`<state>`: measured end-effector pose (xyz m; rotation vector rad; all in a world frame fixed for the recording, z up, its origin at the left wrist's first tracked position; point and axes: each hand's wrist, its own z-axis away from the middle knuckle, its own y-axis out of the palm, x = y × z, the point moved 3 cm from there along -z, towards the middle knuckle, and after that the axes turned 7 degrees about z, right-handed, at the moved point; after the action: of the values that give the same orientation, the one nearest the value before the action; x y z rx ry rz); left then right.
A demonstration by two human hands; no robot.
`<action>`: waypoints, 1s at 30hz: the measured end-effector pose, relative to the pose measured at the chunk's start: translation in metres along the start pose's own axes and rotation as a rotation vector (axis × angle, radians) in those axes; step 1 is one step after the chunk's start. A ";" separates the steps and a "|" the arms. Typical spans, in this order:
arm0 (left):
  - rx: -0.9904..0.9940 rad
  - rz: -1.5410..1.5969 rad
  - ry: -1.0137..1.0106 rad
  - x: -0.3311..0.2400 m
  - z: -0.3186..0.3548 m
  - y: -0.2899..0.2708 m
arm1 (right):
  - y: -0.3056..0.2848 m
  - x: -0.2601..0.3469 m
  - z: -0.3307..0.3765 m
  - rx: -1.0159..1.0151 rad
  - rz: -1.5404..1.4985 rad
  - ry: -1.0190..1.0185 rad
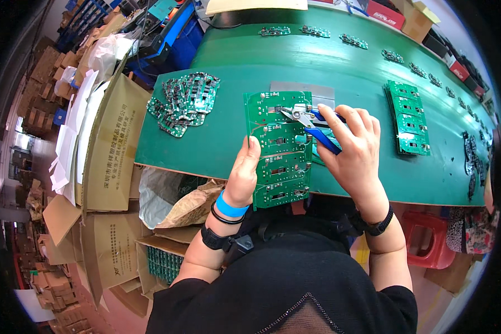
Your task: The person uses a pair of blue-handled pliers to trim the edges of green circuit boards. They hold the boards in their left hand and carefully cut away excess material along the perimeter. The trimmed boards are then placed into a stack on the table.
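A person seen from above works at a long green table [339, 61]. The left hand [244, 170] grips the left edge of a tall green panel of joined circuit boards [278, 147], with the thumb lying flat on the panel's face and the other fingers hidden behind it; the panel is held upright in front of the person, its lower end past the near table edge and its top over the table. The right hand [353, 147] is curled tightly around the blue handles of a pair of small metal cutting pliers [306, 119], squeezing them together. The plier tips rest on the upper right part of the panel, and whether the blades are fully shut cannot be told. Just behind the panel's top lies a flat grey rectangular sheet [303, 89]. To the left on the table sits a loose heap of small separated green circuit boards [183, 103]. To the right lies a neat stack of green circuit board panels [407, 117]. A row of small single boards [350, 40] runs along the far side. Brown cardboard boxes [111, 145] stand at the left of the table.
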<state>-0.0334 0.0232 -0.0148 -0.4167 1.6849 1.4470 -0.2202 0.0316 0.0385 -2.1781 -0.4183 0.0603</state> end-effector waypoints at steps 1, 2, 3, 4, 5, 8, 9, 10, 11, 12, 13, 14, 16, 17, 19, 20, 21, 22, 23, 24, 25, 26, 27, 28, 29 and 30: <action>-0.002 -0.017 0.002 0.000 0.000 0.000 | 0.000 0.000 0.000 0.011 -0.003 0.002; 0.004 -0.017 0.001 0.000 0.000 -0.001 | 0.001 -0.001 0.001 0.021 -0.005 0.004; 0.010 -0.017 0.000 0.001 0.000 -0.002 | 0.001 -0.001 0.000 0.011 -0.005 -0.002; 0.015 -0.018 -0.001 0.001 0.000 -0.003 | 0.001 -0.001 -0.001 0.000 -0.005 -0.008; 0.022 0.017 -0.019 0.002 0.000 -0.005 | 0.000 -0.001 -0.001 -0.011 -0.006 -0.014; 0.036 0.183 -0.102 0.004 0.000 -0.008 | -0.003 -0.005 -0.002 -0.071 -0.028 0.024; 0.036 0.279 -0.151 0.004 0.001 -0.010 | -0.007 -0.008 -0.002 -0.081 -0.050 0.035; 0.035 0.375 -0.200 0.003 0.001 -0.012 | -0.010 -0.010 0.000 -0.078 -0.084 0.069; 0.044 0.530 -0.218 0.002 0.000 -0.018 | -0.013 -0.012 0.003 -0.063 -0.086 0.088; 0.166 0.637 -0.197 0.001 -0.002 -0.025 | -0.014 -0.013 0.005 -0.047 -0.089 0.106; 0.289 0.743 -0.179 -0.003 -0.005 -0.026 | -0.013 -0.014 0.008 -0.022 -0.088 0.080; 0.413 0.849 -0.161 -0.006 -0.007 -0.025 | -0.011 -0.014 0.010 0.004 -0.087 0.054; 0.323 0.935 -0.134 -0.003 -0.005 -0.026 | -0.004 -0.012 0.015 0.051 -0.082 0.025; 0.359 0.940 -0.129 -0.002 -0.006 -0.027 | -0.002 -0.010 0.016 0.056 -0.079 0.025; 0.407 0.941 -0.124 -0.002 -0.007 -0.026 | -0.001 -0.008 0.017 0.066 -0.077 0.027; 0.388 0.937 -0.126 -0.002 -0.007 -0.024 | -0.001 -0.007 0.017 0.072 -0.078 0.029; 0.368 0.934 -0.127 -0.001 -0.007 -0.022 | -0.001 -0.006 0.017 0.077 -0.080 0.031; 0.350 0.932 -0.130 0.000 -0.008 -0.022 | 0.000 -0.006 0.017 0.081 -0.073 0.028; 0.335 0.939 -0.138 0.000 -0.008 -0.023 | 0.000 -0.006 0.017 0.086 -0.067 0.025; 0.361 0.933 -0.129 0.001 -0.008 -0.023 | 0.001 -0.005 0.017 0.090 -0.061 0.022; 0.386 0.927 -0.121 0.001 -0.009 -0.023 | 0.001 -0.005 0.017 0.083 -0.062 0.024; 0.411 0.921 -0.112 0.001 -0.009 -0.023 | 0.001 -0.004 0.018 0.077 -0.063 0.026; 0.428 0.915 -0.112 0.001 -0.010 -0.025 | 0.001 -0.004 0.018 0.070 -0.065 0.027; 0.445 0.911 -0.112 0.001 -0.012 -0.027 | 0.000 -0.004 0.018 0.071 -0.070 0.032; 0.463 0.906 -0.111 0.000 -0.012 -0.027 | 0.000 -0.005 0.018 0.073 -0.075 0.036; 0.420 0.874 -0.113 0.000 -0.011 -0.027 | 0.000 -0.005 0.018 0.075 -0.080 0.039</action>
<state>-0.0183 0.0060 -0.0322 0.7068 2.1180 1.5720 -0.2285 0.0443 0.0273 -2.0837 -0.4737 -0.0108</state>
